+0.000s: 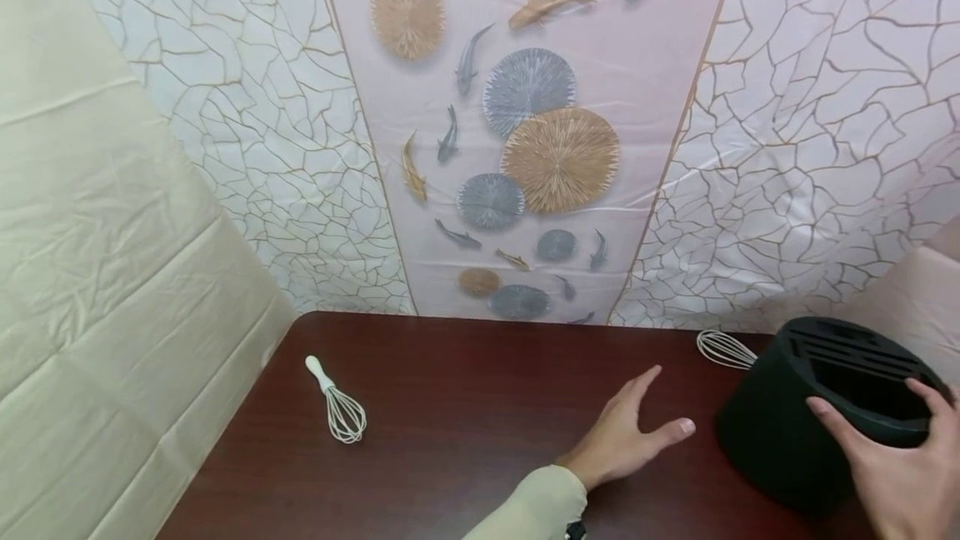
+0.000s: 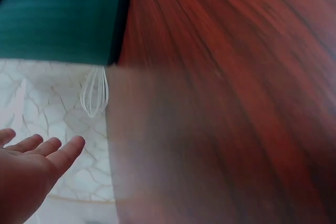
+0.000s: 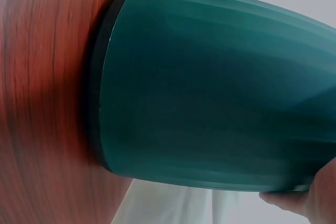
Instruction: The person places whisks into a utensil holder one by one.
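A dark green utensil holder [image 1: 795, 423] with slots and a wide opening in its top stands on the right side of the table. My right hand [image 1: 911, 469] grips it at the near rim, thumb on the rim and a finger over the opening. In the right wrist view the holder's smooth side [image 3: 210, 87] fills most of the picture. My left hand [image 1: 618, 440] is over the table to the left of the holder, fingers extended, thumb apart, holding nothing. Behind the holder lies a white whisk [image 1: 726, 349], its handle hidden.
Another white whisk [image 1: 337, 402] lies on the left part of the dark red-brown table [image 1: 450, 457]. A patterned cloth [image 1: 525, 265] hangs along the table's back edge, and a cream cloth [image 1: 135, 315] hangs at the left.
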Action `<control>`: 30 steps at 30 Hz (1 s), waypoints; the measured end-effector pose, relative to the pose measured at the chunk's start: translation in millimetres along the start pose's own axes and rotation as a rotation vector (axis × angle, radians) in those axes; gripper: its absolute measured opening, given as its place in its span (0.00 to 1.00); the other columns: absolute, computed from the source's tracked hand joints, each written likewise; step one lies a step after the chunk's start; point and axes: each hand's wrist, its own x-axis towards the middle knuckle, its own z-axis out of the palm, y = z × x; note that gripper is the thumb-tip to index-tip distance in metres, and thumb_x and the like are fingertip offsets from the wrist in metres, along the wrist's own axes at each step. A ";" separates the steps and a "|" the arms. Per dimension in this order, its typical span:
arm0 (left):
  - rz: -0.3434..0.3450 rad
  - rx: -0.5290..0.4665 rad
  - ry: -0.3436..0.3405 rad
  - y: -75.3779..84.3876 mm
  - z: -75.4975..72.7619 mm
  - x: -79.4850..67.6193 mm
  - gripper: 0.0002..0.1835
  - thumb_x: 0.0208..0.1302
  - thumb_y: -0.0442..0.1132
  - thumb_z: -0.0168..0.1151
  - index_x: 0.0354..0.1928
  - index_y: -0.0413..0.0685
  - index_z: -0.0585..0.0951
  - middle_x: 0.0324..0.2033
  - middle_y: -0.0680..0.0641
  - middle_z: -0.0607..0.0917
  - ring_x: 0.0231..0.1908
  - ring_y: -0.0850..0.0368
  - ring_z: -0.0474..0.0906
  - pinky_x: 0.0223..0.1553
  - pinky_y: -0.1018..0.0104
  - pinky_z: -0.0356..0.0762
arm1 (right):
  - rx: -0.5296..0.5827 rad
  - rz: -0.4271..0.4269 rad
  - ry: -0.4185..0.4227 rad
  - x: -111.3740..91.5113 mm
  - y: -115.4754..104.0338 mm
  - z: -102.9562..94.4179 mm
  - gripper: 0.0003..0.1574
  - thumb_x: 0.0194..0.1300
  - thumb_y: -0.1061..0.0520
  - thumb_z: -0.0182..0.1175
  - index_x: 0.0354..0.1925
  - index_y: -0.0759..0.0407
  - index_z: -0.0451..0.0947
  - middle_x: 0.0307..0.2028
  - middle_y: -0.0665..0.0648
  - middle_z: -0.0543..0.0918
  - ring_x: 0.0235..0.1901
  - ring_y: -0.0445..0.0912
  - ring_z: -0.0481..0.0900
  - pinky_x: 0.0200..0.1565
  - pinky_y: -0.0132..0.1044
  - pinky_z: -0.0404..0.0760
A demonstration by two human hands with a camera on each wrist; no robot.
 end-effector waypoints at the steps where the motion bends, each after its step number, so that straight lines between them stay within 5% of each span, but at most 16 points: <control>1: 0.004 0.010 -0.015 2.9 1.1 0.2 0.42 0.62 0.70 0.59 0.75 0.82 0.52 0.72 0.63 0.62 0.70 0.58 0.61 0.61 0.52 0.71 | 0.008 -0.032 0.010 -1.9 0.3 0.7 0.54 0.53 0.45 0.74 0.73 0.54 0.63 0.77 0.59 0.52 0.76 0.54 0.48 0.74 0.55 0.47; 7: -0.014 0.025 -0.079 11.6 6.7 0.5 0.47 0.57 0.70 0.63 0.74 0.86 0.49 0.72 0.67 0.58 0.70 0.61 0.60 0.59 0.52 0.73 | 0.068 -0.135 0.026 -16.9 -3.4 5.5 0.51 0.48 0.50 0.78 0.67 0.60 0.70 0.76 0.59 0.56 0.74 0.58 0.52 0.72 0.58 0.49; 15: 0.032 -0.012 -0.137 19.2 21.7 10.4 0.55 0.55 0.65 0.70 0.75 0.84 0.42 0.75 0.67 0.51 0.73 0.65 0.53 0.63 0.55 0.71 | 0.167 -0.248 0.026 -23.9 -11.9 15.1 0.51 0.37 0.60 0.82 0.63 0.60 0.75 0.74 0.56 0.62 0.73 0.52 0.57 0.72 0.55 0.52; 25: 0.089 -0.025 -0.058 24.1 32.6 23.3 0.63 0.51 0.65 0.73 0.75 0.80 0.34 0.76 0.66 0.45 0.74 0.64 0.49 0.64 0.56 0.69 | 0.253 -0.272 0.008 -38.5 -27.3 26.6 0.54 0.32 0.61 0.84 0.62 0.56 0.77 0.73 0.50 0.63 0.72 0.46 0.59 0.72 0.46 0.55; 30: 0.090 -0.042 -0.022 22.5 31.0 27.1 0.65 0.49 0.64 0.74 0.76 0.79 0.34 0.76 0.65 0.46 0.74 0.62 0.51 0.63 0.53 0.71 | 0.245 -0.258 -0.032 -41.3 -31.9 29.0 0.53 0.34 0.60 0.83 0.62 0.56 0.76 0.74 0.51 0.60 0.74 0.48 0.55 0.72 0.55 0.53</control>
